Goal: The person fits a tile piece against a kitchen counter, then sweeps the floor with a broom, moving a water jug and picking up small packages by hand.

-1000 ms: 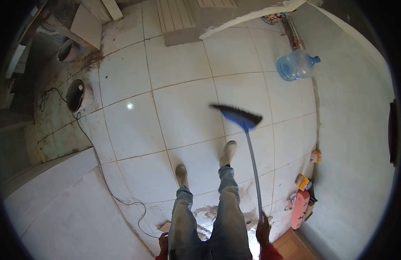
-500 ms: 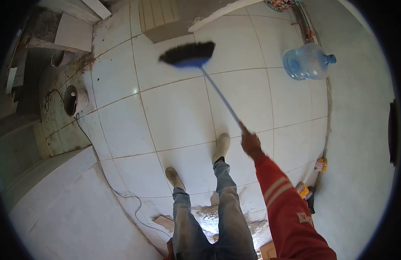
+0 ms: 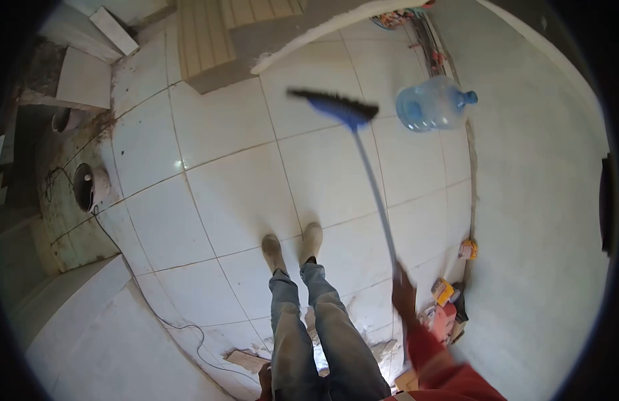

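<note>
My right hand is wrapped round the pale handle of a broom, a red sleeve behind it. The broom's blue head with dark bristles points away from me, over the white floor tiles and slightly blurred by motion. Only a small part of my left hand shows, low beside my left thigh, its fingers hidden. My two shoes stand close together on the tiles, left of the handle. To the right of the broom head, a clear blue water jug lies on its side near the wall.
A bucket stands at the left, with a dark cable running along the floor towards me. Beige steps jut in at the top. Along the right wall lie yellow packets. A broken board lies near my feet.
The broom head has swung to the right and my right hand has come back closer to my body. My feet have drawn together, and the view has shifted rightwards.
</note>
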Tool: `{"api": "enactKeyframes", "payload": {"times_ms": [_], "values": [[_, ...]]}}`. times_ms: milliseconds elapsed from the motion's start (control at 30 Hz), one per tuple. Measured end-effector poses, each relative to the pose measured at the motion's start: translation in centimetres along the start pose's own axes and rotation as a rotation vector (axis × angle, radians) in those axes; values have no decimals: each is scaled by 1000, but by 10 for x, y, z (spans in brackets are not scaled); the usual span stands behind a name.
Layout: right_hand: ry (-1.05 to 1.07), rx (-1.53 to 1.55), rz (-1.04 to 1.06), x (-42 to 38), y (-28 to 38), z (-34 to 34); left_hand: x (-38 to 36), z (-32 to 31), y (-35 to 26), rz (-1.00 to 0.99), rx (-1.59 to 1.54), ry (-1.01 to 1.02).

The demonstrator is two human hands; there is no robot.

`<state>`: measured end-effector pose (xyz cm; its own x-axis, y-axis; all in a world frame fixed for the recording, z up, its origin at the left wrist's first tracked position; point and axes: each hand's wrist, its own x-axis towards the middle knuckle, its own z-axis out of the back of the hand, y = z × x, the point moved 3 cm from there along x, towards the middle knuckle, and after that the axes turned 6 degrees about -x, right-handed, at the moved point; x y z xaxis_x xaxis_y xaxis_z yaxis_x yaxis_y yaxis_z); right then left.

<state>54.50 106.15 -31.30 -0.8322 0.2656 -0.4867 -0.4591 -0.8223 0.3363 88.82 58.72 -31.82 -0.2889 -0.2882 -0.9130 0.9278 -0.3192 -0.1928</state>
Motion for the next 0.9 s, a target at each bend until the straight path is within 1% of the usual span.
{"api": "enactKeyframes", "payload": {"times_ms": [33, 67, 100, 133, 167, 233, 267, 300, 333, 367, 400, 433, 467, 500, 533, 567, 600, 633, 700, 733, 767, 800, 833, 867, 900], "values": [[-79, 59, 53, 59, 8, -4, 7, 7, 4, -5, -12, 2], [-66, 37, -49, 116, 12, -9, 13, 14, 4, -14, -25, -1], [-111, 44, 17, 164, 4, -16, 19, 20, 2, -16, -37, 0], [-112, 18, -28, 199, -8, -25, 22, 30, 2, -13, -53, -2], [-112, 21, -51, 195, -30, -38, 26, 40, -1, -1, -78, -2], [-43, -28, -16, 174, -75, -60, 28, 59, -7, 33, -125, -12], [10, -145, -65, 113, -104, -70, 26, 64, -15, 63, -151, -25], [128, -193, -218, 43, -144, -85, 29, 69, -26, 83, -192, -38], [56, -241, -50, -37, -175, -97, 32, 73, -40, 58, -209, -34], [-48, -253, 67, -113, -173, -82, 29, 76, -50, 71, -266, -35], [201, -266, -212, -185, -174, -67, 25, 76, -56, 91, -323, -34], [222, -196, -271, -240, -164, -46, 26, 73, -50, 210, -464, -71], [250, -57, -457, -282, -151, -25, 26, 73, -63, 180, -377, -68], [161, 0, -432, -309, -132, -6, 25, 74, -74, 152, -287, -70], [109, -13, -399, -330, -121, 3, 35, 69, -73, 139, -296, -76], [64, -27, -371, -343, -112, 12, 46, 62, -57, 3, -180, -81], [100, -24, -493, -344, -103, 19, 51, 56, -48, -129, -58, -83], [137, -24, -615, -333, -90, 24, 52, 52, -47, -128, -56, -87], [-9, 57, -456, -272, -70, 28, 53, 36, -53, -134, -35, -52], [-42, 85, -349, -210, -29, 51, 51, 29, -63, -137, -36, -58], [19, 110, -393, -162, -36, 46, 45, 23, -76, -144, 35, -44], [-55, 151, -326, -106, -39, 40, 41, 19, -86, -148, 109, -34], [-106, 143, -221, -45, -45, 34, 40, 16, -89, -143, 117, -50], [-124, 236, -190, 21, -49, 29, 37, 13, -90, -200, 145, -76], [-175, 221, -94, 90, -35, 36, 32, 6, -87, -255, 173, -99]]}}
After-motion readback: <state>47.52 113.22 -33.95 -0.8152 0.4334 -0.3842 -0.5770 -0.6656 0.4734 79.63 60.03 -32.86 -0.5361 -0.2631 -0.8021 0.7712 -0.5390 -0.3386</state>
